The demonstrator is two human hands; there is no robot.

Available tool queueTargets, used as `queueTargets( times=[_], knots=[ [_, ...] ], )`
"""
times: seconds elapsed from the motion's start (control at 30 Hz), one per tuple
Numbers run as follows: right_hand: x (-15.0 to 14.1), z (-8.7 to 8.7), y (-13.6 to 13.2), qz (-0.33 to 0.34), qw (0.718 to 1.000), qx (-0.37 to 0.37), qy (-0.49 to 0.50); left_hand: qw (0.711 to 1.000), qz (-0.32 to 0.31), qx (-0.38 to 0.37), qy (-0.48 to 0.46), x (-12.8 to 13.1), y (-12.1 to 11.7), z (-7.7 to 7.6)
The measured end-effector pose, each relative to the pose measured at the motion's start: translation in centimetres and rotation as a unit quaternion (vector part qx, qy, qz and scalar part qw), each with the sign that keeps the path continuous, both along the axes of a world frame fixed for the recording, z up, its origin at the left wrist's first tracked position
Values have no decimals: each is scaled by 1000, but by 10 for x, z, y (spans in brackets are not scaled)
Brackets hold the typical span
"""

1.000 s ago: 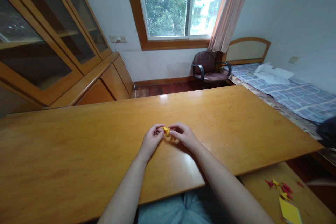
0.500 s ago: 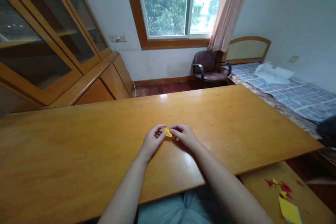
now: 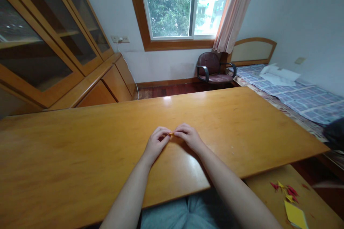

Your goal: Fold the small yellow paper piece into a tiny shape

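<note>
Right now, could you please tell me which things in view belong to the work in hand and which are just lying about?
In the work:
- yellow folded piece, between left hand and right hand
- likely red and yellow folded pieces, yellow paper

Lying about:
- white sheets on the bed
- dark object at right edge, too unclear to name

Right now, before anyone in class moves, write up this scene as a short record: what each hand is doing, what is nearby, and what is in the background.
Left hand: pinching the small yellow piece
Right hand: pinching the same piece from the other side
Work surface: wooden table, under both hands
Lower surface, at right: red and yellow folded shapes, beside a yellow square
Background: window, chair, bed, glass-fronted cabinet
Unclear: the held piece's exact shape
</note>
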State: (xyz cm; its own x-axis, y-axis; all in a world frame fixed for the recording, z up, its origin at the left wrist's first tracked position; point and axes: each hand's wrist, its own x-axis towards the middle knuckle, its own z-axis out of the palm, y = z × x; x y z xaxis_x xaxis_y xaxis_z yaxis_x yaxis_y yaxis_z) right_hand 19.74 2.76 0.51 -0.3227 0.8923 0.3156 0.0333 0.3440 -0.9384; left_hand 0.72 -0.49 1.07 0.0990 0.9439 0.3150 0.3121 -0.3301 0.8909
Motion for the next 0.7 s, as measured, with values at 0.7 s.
queueTargets(
  times=[0.7],
  knots=[
    [-3, 1, -4, -15, 1000, 18, 11, 996, 63, 68, 0, -1, -3, -1]
  ],
)
